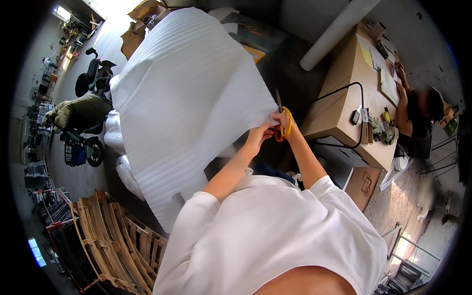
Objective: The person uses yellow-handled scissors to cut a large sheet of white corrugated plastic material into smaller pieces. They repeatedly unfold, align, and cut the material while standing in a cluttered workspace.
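Note:
A large white foam sheet (pixel 196 83) with fine ridges spreads before me, its right corner coming to my hands. My right hand (pixel 284 120) carries scissors (pixel 286 124) with yellow and red-orange handles, blades pointing away from me. The fingertips of that hand also touch the sheet's corner. Just left of it and slightly nearer, my left hand (pixel 257 137) has its fingers curled at the sheet's edge and seems to pinch it. Part of its grip is hidden.
A desk (pixel 339 93) at the right bears papers and gloves (pixel 383 130); a person (pixel 420 110) sits behind it. A white tube (pixel 334 37) leans by the desk. Wooden pallets (pixel 110 241) stand at the near left, a scooter (pixel 86 105) farther left, and a brown case (pixel 363 187) below the desk.

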`<state>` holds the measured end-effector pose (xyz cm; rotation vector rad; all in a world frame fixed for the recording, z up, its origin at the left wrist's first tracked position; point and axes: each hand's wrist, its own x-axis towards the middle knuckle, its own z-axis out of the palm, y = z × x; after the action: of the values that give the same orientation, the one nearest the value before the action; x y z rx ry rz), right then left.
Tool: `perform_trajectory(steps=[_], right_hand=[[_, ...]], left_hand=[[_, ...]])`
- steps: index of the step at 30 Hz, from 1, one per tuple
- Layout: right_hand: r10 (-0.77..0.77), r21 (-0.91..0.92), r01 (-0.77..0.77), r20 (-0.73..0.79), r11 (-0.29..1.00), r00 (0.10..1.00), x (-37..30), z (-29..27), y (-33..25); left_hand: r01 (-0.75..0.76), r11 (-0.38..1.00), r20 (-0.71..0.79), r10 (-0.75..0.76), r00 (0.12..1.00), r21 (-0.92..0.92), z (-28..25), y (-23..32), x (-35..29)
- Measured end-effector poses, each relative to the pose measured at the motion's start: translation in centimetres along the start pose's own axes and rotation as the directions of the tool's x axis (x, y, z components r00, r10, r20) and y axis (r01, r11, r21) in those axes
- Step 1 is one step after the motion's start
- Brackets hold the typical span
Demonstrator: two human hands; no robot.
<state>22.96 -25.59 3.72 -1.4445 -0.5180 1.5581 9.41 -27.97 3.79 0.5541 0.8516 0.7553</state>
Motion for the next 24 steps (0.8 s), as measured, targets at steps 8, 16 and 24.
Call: perform_trajectory(steps=[8, 16, 24], right_hand=[[-0.025, 0.010, 0.027, -0.157, 1.000, 0.987, 0.2, -4.3, -3.4], [0.213, 0.160, -0.177, -0.244, 0.971, 0.946, -1.6, -8.4, 1.8], [0.035, -0.511, -0.107, -0.150, 0.853, 0.988, -8.6, -0.6, 11.0]], left_hand=[[-0.333, 0.589, -0.475, -0.100, 0.874, -0.737, -11.4, -2.5, -3.7], [-0.189, 0.735, -0.436, -0.158, 0.886, -0.651, -13.1, -3.3, -1.2], [-0.070, 0.735, -0.385, -0.269, 0.883, -0.674, -13.4, -3.9, 0.3]])
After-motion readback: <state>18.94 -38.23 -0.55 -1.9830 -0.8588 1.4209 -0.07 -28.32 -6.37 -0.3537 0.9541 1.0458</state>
